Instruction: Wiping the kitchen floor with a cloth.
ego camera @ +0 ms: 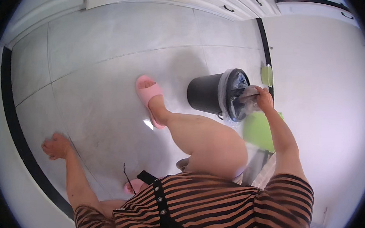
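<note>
A black plastic trash bin (pixel 204 91) is on the tiled floor, its mouth towards the right in this view. A clear plastic liner (pixel 224 91) is folded over the rim. At the mouth, my right hand (pixel 265 98) grips a crumpled piece of translucent plastic (pixel 249 94). Whether that piece is part of the liner or separate, I cannot tell. Off to the left, my left hand (pixel 56 146) hangs over the floor near the wall, slightly blurred, fingers loosely bent and nothing visible in it.
Beside the bin are a green plastic container (pixel 258 131) and a small green bowl-like container (pixel 267 76) against the white wall (pixel 321 91). White cabinets with drawers (pixel 220 3) line the far side. My foot in a pink slipper (pixel 147 91) stands left of the bin.
</note>
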Available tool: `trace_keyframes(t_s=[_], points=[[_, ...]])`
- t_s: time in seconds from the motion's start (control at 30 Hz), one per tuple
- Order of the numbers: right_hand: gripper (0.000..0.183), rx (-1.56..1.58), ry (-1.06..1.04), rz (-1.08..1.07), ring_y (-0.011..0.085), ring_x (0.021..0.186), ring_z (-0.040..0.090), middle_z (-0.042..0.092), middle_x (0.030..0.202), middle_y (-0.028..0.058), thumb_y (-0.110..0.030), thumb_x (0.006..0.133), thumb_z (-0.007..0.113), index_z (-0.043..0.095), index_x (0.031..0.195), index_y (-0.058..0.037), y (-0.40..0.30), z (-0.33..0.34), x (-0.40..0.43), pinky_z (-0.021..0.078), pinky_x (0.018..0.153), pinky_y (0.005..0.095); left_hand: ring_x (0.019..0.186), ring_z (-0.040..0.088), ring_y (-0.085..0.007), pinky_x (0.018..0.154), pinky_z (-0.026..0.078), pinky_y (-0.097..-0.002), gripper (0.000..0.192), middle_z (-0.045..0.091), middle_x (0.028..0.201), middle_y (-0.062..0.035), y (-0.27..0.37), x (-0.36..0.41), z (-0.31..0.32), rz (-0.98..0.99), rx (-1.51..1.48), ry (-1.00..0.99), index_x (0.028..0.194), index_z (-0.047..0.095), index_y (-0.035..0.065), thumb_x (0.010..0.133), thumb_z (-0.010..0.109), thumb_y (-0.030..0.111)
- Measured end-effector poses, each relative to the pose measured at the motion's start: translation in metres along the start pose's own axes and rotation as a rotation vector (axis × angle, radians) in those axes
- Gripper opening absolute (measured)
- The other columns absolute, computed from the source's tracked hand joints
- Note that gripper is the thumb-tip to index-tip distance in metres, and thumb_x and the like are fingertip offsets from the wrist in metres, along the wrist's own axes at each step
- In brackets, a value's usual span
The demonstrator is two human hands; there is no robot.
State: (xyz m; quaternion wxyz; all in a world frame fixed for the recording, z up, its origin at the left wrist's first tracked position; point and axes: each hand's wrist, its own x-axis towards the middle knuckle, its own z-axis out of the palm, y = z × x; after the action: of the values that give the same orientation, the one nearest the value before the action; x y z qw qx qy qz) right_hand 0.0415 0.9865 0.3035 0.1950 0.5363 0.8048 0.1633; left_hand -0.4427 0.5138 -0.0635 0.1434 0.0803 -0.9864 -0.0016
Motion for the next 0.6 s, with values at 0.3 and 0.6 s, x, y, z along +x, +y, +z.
trace_keyframes(t_s=[0.3, 0.6], points=[[0.017, 1.251, -0.048, 0.556, 0.014, 0.047, 0.047, 0.051, 0.063, 0.0036, -0.018, 0.076, 0.042, 0.053, 0.072, -0.0056, -0.003, -0.05, -0.002, 0.0381, 0.041, 0.0262, 0.116, 0.039, -0.0253, 0.085, 0.03, -0.0521, 0.041, 0.044, 0.12, -0.0094, -0.009, 0.001, 0.005, -0.015, 0.015, 0.005, 0.108, 0.044, 0.0059, 0.075, 0.046, 0.03], [0.028, 0.598, 0.257, 0.322, 0.0297, 0.06, 0.054, 0.055, 0.067, 0.0192, -0.026, 0.075, 0.052, 0.056, 0.072, 0.0013, -0.028, -0.043, 0.002, 0.0421, 0.059, 0.0344, 0.114, 0.041, -0.0267, 0.084, 0.03, -0.0528, 0.042, 0.045, 0.119, -0.013, -0.015, -0.001, 0.018, -0.002, -0.042, 0.034, 0.108, 0.044, 0.0037, 0.075, 0.047, 0.029]])
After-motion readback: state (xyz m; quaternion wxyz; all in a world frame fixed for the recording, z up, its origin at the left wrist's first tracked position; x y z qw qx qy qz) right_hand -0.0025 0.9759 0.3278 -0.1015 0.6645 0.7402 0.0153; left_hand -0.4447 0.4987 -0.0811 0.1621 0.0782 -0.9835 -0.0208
